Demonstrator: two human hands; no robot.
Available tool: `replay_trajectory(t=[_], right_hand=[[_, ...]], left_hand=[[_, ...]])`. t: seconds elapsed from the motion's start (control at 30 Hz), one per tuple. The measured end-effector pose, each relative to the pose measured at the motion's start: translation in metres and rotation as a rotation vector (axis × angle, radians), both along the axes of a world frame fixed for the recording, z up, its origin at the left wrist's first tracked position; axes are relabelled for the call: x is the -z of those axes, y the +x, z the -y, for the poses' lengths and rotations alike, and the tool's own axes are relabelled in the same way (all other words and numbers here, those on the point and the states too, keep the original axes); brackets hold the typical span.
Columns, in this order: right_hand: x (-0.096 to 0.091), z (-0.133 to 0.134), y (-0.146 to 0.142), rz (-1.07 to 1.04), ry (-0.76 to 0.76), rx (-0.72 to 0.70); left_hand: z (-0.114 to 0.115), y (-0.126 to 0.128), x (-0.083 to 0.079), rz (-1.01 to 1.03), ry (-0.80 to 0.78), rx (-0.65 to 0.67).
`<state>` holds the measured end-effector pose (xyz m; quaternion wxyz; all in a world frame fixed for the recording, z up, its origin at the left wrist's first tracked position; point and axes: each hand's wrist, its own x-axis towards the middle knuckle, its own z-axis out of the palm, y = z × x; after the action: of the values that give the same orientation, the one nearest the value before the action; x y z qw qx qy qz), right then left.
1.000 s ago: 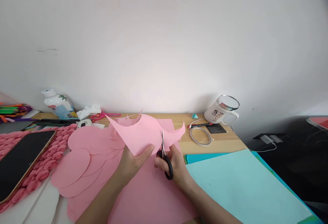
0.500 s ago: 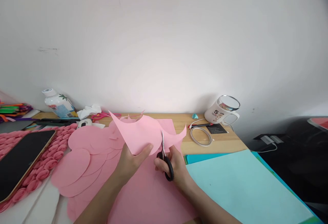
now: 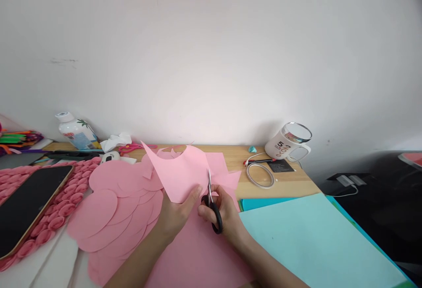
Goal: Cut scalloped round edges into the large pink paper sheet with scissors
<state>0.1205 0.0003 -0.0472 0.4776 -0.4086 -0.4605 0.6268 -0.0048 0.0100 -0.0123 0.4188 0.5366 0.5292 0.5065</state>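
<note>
My left hand (image 3: 176,214) pinches the near edge of a pink paper sheet (image 3: 180,171) and holds it raised above the desk. My right hand (image 3: 224,211) grips black-handled scissors (image 3: 212,206), whose blades point away from me and are set into the sheet's edge right of my left thumb. A narrow cut-off part of the sheet (image 3: 227,178) droops to the right of the blades. Below both hands lies a large flat pink sheet (image 3: 198,253).
Several pink paper ovals (image 3: 108,211) overlap at the left. A dark tablet (image 3: 29,202) rests on a pink knitted mat. Light-blue paper (image 3: 310,239) lies at the right. At the back stand a white mug (image 3: 288,143), a coiled cable (image 3: 260,174), a bottle (image 3: 75,129) and pink scissors (image 3: 132,148).
The held sheet has sunk and turned a little; its right flap has dropped lower beside the blades. Both hands stay almost in place as the scissors work along the edge.
</note>
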Motion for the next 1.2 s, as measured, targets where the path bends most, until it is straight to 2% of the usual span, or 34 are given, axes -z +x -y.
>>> replay_trajectory(t=[0.27, 0.73, 0.93, 1.1, 1.2], right_hand=[[-0.009, -0.001, 0.001, -0.041, 0.06, 0.007], [-0.008, -0.002, 0.001, -0.003, 0.055, 0.005], [-0.01, -0.001, 0.001, 0.02, 0.04, 0.008], [-0.009, -0.001, 0.001, -0.012, 0.042, -0.005], [-0.007, -0.001, 0.001, -0.006, 0.049, -0.005]], left_hand=[[-0.001, -0.003, -0.008, -0.012, -0.049, 0.109], [0.0, -0.003, -0.013, -0.031, -0.061, 0.112], [0.001, -0.003, -0.012, -0.01, -0.024, 0.044], [-0.002, -0.009, -0.011, -0.072, -0.05, 0.145], [-0.003, -0.011, -0.01, -0.088, -0.046, 0.152]])
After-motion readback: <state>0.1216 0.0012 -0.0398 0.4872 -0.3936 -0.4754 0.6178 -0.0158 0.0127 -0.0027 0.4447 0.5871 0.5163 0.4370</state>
